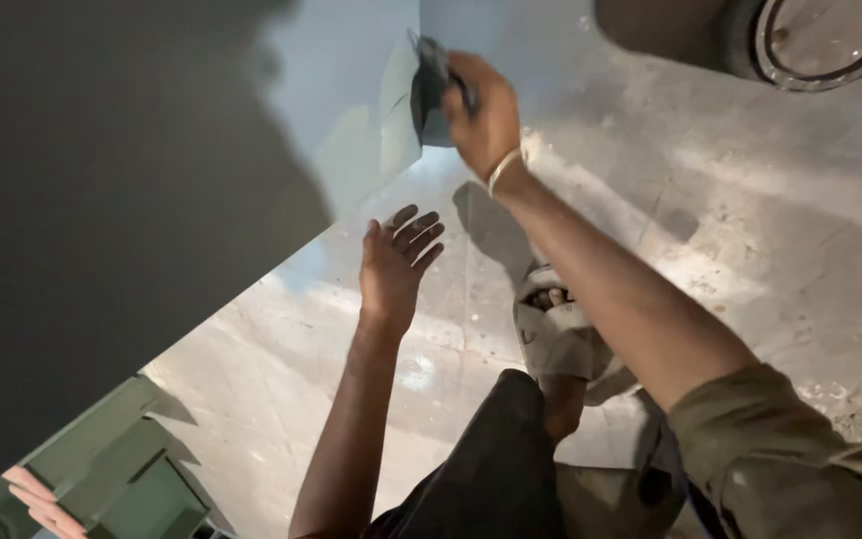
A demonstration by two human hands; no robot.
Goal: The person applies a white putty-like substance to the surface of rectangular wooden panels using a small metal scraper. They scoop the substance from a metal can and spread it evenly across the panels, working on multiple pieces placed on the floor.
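A large grey-painted panel (132, 180) fills the area left of both hands, its pale lit edge reaching the right hand. A concrete floor (750, 230) lies beneath and to the right. Beyond the right hand, at upper right, sits a round metal rim (830, 45). The right hand (481, 110) is closed around a dark pad (429, 95), pressing it against the panel's edge; a bangle (503, 170) circles its wrist. The left hand (396, 265) is open, fingers spread, empty, just beside the panel's lower edge. A sandalled foot (551, 334) rests below the right forearm.
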